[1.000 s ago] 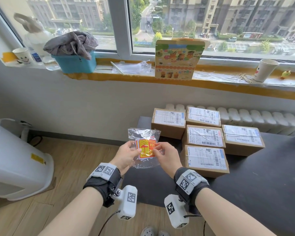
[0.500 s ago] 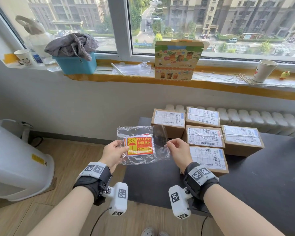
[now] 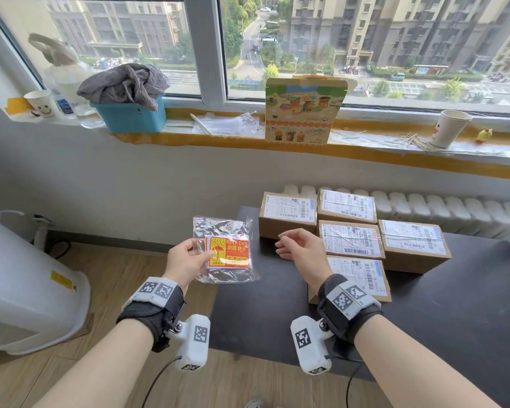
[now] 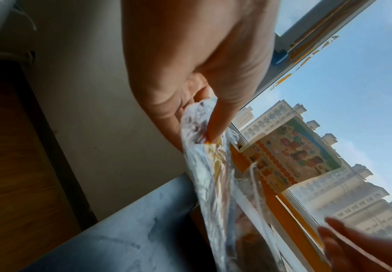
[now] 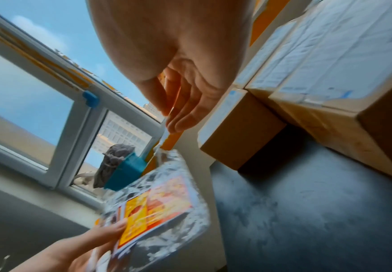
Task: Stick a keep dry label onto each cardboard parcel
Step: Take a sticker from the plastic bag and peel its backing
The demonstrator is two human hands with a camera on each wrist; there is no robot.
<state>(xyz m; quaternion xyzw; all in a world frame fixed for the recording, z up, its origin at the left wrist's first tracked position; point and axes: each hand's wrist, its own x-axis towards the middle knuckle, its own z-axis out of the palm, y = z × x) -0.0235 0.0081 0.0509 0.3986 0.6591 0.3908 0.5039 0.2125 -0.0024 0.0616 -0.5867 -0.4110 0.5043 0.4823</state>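
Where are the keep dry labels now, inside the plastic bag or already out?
Inside: the labels show through the clear bag that the left hand pinches.

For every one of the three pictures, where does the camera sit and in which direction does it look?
Head: on the head, looking forward and down at five cardboard parcels on the dark table and the window; both forearms show.
Left wrist: under the left hand, looking along it at the pinched plastic bag.
Right wrist: under the right hand, looking toward bag and parcels; its fingers hang loose.
Shared: the bag of keep dry labels shows in all three.
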